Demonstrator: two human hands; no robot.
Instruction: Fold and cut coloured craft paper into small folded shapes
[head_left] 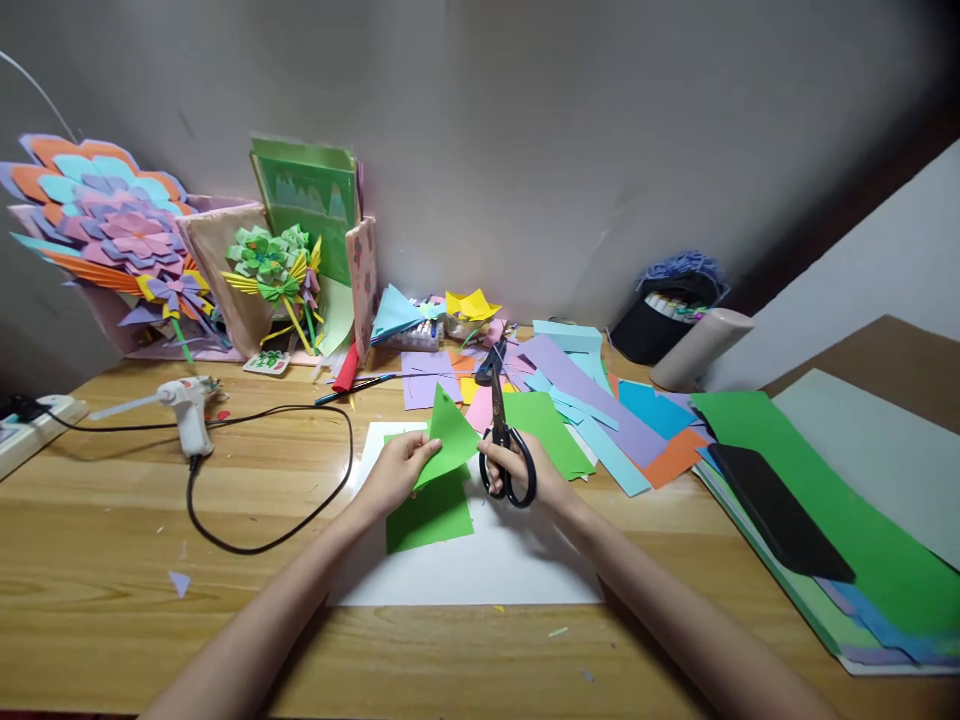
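over white paper on the worktop, the left hand pinches green paper and the right hand holds black scissors.

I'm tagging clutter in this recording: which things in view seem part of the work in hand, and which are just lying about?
Part of the work, it seems:
- green paper piece, in the left hand
- scissors, in the right hand
- white sheet beneath the hands

Apparently lying about:
- glue gun
- power strip
- black phone-like object
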